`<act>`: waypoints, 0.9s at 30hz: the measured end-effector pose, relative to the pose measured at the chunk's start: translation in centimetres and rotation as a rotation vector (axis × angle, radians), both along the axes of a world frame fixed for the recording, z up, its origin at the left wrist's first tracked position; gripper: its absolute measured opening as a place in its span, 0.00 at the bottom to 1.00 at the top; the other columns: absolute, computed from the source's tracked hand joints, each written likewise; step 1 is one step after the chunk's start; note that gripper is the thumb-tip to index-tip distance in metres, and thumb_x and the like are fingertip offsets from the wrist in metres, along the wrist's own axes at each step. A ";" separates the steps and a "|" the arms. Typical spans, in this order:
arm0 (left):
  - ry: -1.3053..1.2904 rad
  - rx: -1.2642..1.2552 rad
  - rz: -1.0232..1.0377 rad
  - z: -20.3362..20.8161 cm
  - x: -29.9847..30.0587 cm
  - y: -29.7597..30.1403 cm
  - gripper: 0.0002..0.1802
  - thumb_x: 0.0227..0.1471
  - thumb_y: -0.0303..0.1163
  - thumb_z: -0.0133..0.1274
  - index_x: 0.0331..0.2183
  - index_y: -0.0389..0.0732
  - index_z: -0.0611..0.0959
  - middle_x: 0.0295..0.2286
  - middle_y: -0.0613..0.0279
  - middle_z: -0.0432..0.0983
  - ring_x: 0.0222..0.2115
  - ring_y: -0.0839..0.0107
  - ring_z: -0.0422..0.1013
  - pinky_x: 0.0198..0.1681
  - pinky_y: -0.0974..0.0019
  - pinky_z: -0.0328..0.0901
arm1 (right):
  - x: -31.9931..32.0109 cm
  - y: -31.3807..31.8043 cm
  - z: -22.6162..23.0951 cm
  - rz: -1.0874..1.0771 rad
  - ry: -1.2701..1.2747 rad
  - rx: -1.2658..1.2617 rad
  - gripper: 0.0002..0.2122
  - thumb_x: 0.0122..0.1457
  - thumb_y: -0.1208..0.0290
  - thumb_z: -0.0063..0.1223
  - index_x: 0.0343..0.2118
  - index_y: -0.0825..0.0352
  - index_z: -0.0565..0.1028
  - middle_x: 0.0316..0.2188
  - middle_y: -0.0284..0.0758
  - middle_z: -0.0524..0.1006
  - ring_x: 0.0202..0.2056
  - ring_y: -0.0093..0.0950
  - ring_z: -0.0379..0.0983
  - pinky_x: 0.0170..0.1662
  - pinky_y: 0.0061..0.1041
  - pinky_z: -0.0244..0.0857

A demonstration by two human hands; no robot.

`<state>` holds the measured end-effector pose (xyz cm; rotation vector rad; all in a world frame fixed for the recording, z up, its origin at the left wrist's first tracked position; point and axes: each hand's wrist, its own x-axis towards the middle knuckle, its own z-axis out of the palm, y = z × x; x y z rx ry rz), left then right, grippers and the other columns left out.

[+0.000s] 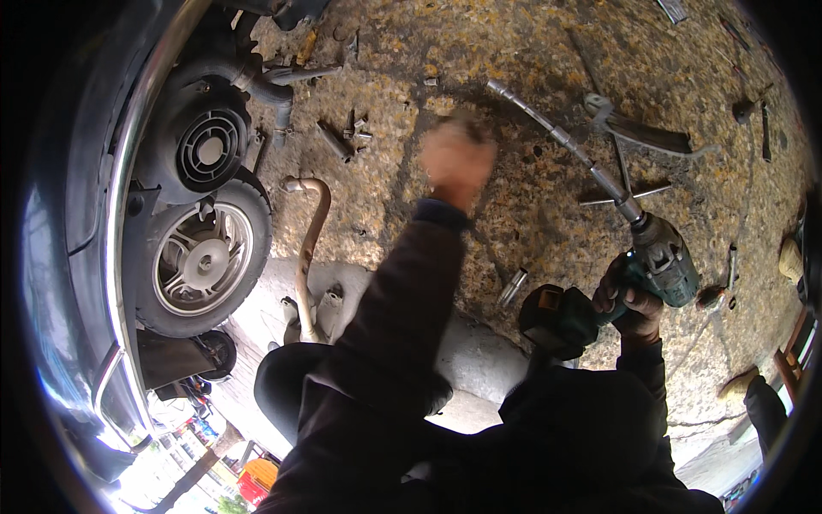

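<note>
"Across from the wheel, what are your hands doing?"

"My right hand grips the power drill, well to the wheel's right, a long metal rod at its nose. My left hand, nearer the wheel and over the ground, is blurred; I can't tell whether it's clenched or holding anything."

"Which step, then?"

"Probably handling the power drill, left arm stretched out. The next move, I judge, calls for a steady right grip."

"Any labels?"

"No brand or writing I can read."
</note>
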<state>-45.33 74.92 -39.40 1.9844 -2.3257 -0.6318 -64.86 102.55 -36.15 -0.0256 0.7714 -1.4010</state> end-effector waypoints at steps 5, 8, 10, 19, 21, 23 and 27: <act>-0.594 -0.056 0.054 0.4 10.9 -6.1 0.13 0.53 0.35 0.45 0.36 0.44 0.84 0.37 0.51 0.80 0.38 0.58 0.77 0.41 0.60 0.72 | 0.5 0.0 -0.7 0.024 -0.038 0.034 0.27 0.44 0.69 0.67 0.46 0.71 0.66 0.25 0.37 0.72 0.23 0.31 0.70 0.28 0.30 0.64; -0.567 -0.133 -0.078 -0.3 13.2 -6.5 0.14 0.51 0.34 0.46 0.38 0.45 0.82 0.40 0.49 0.77 0.40 0.53 0.76 0.42 0.57 0.71 | 0.9 -0.4 -0.8 0.050 -0.116 0.037 0.29 0.44 0.69 0.69 0.48 0.74 0.66 0.25 0.36 0.74 0.24 0.30 0.71 0.30 0.30 0.64; -0.553 -0.170 -0.101 -1.0 13.8 -6.5 0.15 0.50 0.34 0.47 0.40 0.45 0.81 0.41 0.50 0.76 0.40 0.52 0.75 0.42 0.56 0.71 | 1.2 -0.8 -0.7 0.059 -0.072 0.033 0.30 0.44 0.69 0.69 0.48 0.75 0.66 0.25 0.36 0.74 0.24 0.30 0.71 0.30 0.29 0.64; 1.264 0.175 0.811 3.3 16.1 -6.2 0.04 0.47 0.22 0.46 0.24 0.42 0.74 0.22 0.62 0.71 0.21 0.74 0.66 0.20 0.73 0.60 | 4.1 -4.7 -0.9 0.156 0.071 -0.069 0.20 0.49 0.75 0.63 0.46 0.72 0.72 0.29 0.36 0.76 0.25 0.26 0.73 0.28 0.25 0.69; 1.479 0.164 0.822 7.1 16.1 -5.1 0.03 0.47 0.23 0.47 0.23 0.40 0.74 0.22 0.62 0.71 0.21 0.73 0.66 0.21 0.73 0.61 | 5.3 -5.9 -1.2 0.202 0.087 -0.102 0.16 0.50 0.76 0.62 0.43 0.71 0.74 0.28 0.35 0.77 0.25 0.26 0.73 0.28 0.25 0.70; 1.688 0.234 0.608 10.0 15.8 -3.7 0.04 0.48 0.25 0.47 0.24 0.38 0.74 0.23 0.62 0.71 0.21 0.73 0.66 0.21 0.73 0.61 | 6.1 -7.3 -1.3 0.243 0.145 -0.136 0.14 0.51 0.76 0.62 0.41 0.70 0.75 0.28 0.34 0.77 0.24 0.25 0.74 0.28 0.24 0.70; 1.618 0.168 0.491 13.1 14.1 -4.2 0.04 0.52 0.23 0.43 0.28 0.36 0.74 0.24 0.60 0.70 0.21 0.75 0.62 0.20 0.74 0.58 | 7.0 -9.5 -0.5 0.312 0.203 -0.179 0.12 0.50 0.75 0.64 0.37 0.70 0.77 0.26 0.35 0.78 0.24 0.25 0.75 0.27 0.24 0.71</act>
